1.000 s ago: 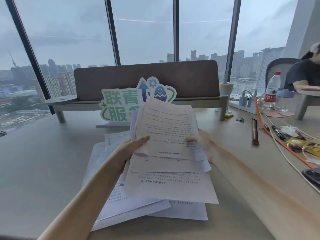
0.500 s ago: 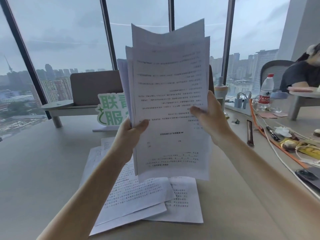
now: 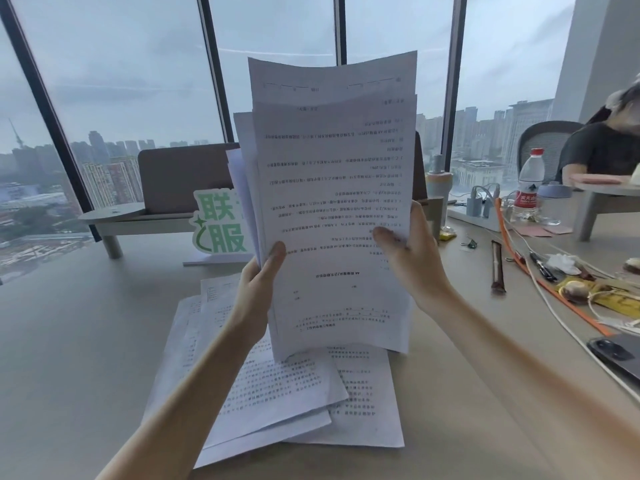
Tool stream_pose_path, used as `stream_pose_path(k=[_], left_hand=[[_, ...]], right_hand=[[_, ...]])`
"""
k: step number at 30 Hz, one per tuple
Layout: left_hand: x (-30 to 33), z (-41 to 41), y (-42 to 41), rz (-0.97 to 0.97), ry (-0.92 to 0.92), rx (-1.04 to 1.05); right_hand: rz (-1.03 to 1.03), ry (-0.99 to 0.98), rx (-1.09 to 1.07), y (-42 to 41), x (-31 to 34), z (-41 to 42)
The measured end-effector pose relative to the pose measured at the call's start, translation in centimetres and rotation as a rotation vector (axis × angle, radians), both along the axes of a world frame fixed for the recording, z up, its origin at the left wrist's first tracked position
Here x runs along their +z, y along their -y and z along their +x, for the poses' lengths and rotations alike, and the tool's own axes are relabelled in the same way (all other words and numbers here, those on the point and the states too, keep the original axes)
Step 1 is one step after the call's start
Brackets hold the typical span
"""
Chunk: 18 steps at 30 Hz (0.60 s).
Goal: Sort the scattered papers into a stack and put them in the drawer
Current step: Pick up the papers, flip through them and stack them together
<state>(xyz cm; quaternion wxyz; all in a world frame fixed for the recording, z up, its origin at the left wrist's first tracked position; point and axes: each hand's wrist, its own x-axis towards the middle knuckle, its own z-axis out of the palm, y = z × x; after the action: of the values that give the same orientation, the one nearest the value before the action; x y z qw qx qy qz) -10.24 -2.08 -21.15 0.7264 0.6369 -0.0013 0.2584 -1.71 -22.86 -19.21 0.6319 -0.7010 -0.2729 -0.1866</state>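
You hold the bunch of papers [image 3: 332,209] upright, your left hand [image 3: 258,292] and right hand [image 3: 414,258] pinching its two sides

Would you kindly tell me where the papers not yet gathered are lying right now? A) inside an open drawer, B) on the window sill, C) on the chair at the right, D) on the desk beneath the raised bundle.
D: the loose sheets lie spread on the desk under the bundle that the left hand and right hand hold upright.
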Motion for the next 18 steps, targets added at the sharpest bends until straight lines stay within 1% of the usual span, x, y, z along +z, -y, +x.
stream_pose_path(k=[4, 10, 14, 18], left_hand=[[0.3, -0.1, -0.2, -0.065, 0.028, -0.127], [0.3, -0.3, -0.3, -0.055, 0.005, -0.113], [0.7, -0.3, -0.3, -0.099, 0.031, -0.089], [1.7, -0.7, -0.1, -0.095, 0.048, -0.082]], right_hand=[[0.034, -0.045, 0.048, 0.1, 0.4, -0.2], [0.070, -0.003, 0.045, 0.0, 1.8, -0.2], [0.091, 0.040, 0.038, -0.3, 2.5, -0.2], [0.071, 0.099, 0.019, -0.4, 3.5, -0.4]])
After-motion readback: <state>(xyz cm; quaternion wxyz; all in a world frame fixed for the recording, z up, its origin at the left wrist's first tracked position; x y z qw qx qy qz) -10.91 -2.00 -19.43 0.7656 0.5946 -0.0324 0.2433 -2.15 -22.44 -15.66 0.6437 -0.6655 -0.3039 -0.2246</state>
